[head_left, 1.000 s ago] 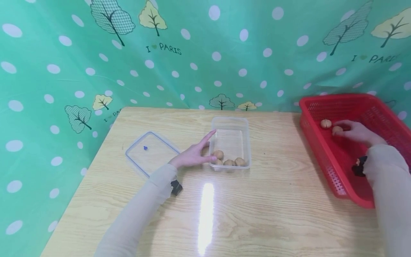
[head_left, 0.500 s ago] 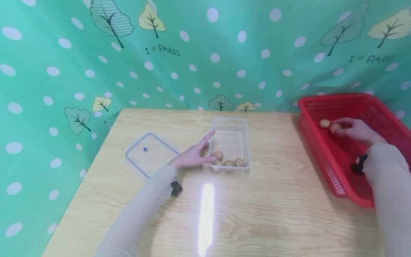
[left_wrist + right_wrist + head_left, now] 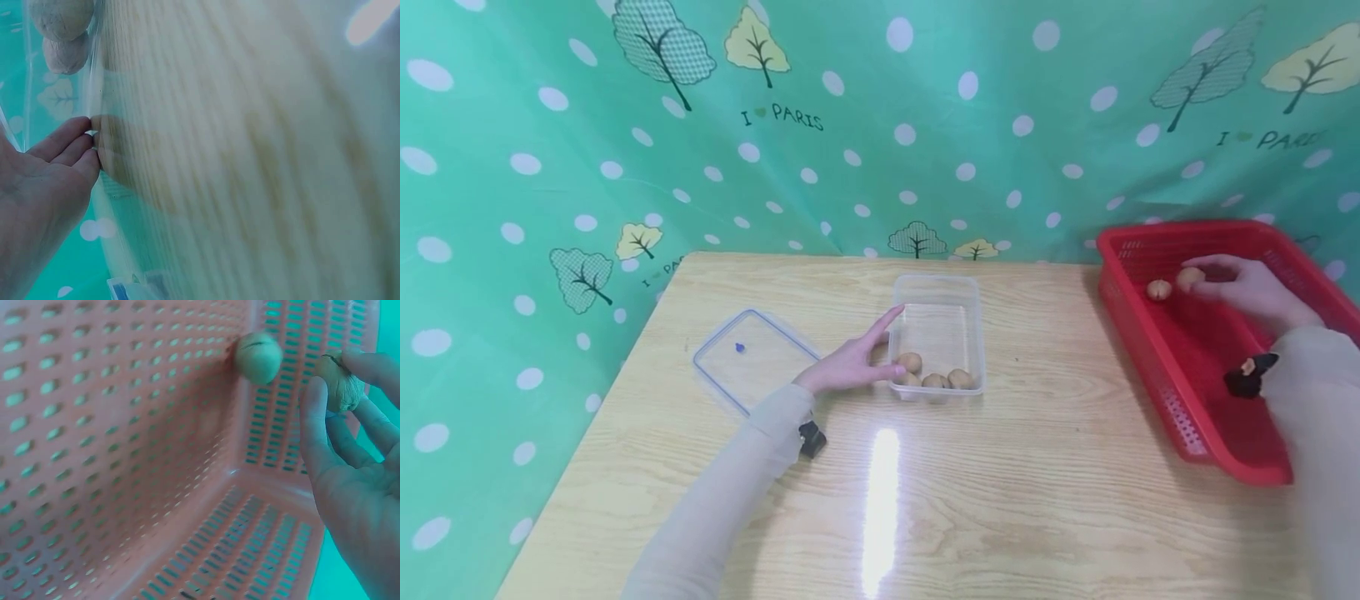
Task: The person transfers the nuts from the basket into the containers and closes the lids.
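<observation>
My right hand pinches a walnut between thumb and fingertips inside the red basket; the right wrist view shows this held walnut off the basket floor. A second walnut lies beside it in the basket. My left hand rests along the left side of a clear plastic box, its thumb and forefinger spread at the rim. Several walnuts sit at the near end of the box. In the left wrist view my left hand has its fingers extended, with walnuts above.
A clear lid with a blue edge lies on the wooden table to the left of the box, partly behind my left forearm. A small blue piece shows on the lid. Behind the table hangs a green dotted cloth.
My right hand has lifted the walnut and moved slightly away from me, up from the basket floor. The left hand and the box have stayed in place.
</observation>
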A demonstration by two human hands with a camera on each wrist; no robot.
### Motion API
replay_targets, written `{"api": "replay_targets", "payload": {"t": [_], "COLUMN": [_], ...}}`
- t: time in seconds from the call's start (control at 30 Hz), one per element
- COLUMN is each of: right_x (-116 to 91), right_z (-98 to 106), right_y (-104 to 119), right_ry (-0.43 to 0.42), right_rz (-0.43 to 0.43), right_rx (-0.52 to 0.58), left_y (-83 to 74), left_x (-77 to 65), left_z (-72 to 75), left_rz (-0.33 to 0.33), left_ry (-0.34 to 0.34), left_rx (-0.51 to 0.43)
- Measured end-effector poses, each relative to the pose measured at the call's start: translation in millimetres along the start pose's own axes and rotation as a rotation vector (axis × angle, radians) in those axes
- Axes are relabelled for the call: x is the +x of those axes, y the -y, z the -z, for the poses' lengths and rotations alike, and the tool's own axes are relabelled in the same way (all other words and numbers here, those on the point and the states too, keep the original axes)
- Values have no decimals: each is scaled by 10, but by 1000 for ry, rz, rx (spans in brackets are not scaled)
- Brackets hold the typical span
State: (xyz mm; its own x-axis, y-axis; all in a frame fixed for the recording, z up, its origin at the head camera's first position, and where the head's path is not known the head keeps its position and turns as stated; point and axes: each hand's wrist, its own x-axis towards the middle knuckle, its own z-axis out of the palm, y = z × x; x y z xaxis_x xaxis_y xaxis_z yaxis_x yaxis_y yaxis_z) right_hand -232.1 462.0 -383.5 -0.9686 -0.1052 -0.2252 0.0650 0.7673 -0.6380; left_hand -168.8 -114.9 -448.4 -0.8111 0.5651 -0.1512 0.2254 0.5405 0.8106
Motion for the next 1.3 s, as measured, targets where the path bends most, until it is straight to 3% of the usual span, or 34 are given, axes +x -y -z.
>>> {"api": "replay_targets", "payload": {"t": [0.37, 0.67, 0.7, 0.97, 1.3], "right_x": [-37, -119, -132, -219, -309], "right_z": [16, -26, -34, -4, -74], "right_y": [341, 584, 622, 898, 1092], "right_ry": [-74, -78, -83, -79, -83], "right_rz": [23, 62, 57, 58, 154], "right_rx": [-14, -43, -41, 35, 16], "left_y": [8, -10, -68, -7, -32], "left_x": [2, -15, -40, -15, -27], "left_z": [-11, 0, 16, 10, 10], "left_rz": [3, 1, 1, -4, -7], "left_ry": [-2, 4, 10, 0, 10], "left_rx": [-10, -11, -13, -5, -43]}}
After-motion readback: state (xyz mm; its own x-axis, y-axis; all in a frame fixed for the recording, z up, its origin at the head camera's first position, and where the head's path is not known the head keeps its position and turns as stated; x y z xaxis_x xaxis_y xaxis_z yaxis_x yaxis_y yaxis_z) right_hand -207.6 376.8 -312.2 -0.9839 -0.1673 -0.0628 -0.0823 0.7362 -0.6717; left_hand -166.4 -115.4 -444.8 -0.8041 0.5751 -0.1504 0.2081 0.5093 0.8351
